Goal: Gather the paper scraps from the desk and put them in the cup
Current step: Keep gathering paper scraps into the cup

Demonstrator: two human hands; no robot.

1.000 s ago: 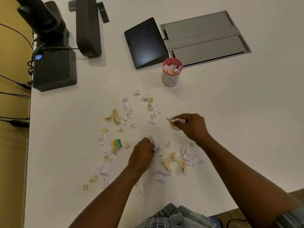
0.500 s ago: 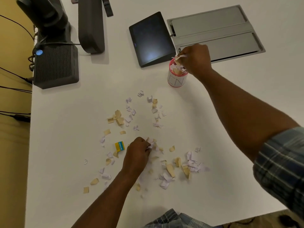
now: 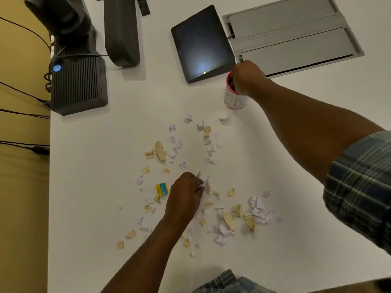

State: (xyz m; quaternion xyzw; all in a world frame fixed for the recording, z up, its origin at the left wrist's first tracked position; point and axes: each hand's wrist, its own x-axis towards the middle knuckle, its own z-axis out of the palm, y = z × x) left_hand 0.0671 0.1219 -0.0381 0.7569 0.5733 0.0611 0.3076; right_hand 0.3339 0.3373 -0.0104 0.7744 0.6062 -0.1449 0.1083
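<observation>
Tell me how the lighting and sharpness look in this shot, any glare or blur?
Head view: dim, warm light; a soft glare patch sits on the dark tablet screen; the white desk bows from the wide-angle lens; the plaid sleeve near the right edge is blurred; a white scrap below the red-rimmed paper cup looks smeared.

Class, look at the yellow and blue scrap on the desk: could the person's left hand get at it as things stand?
Probably yes. The yellow and blue scrap lies flat just beside the left hand, nothing covering it. The fingers already pinch white scraps, which might hinder the pickup.
</observation>
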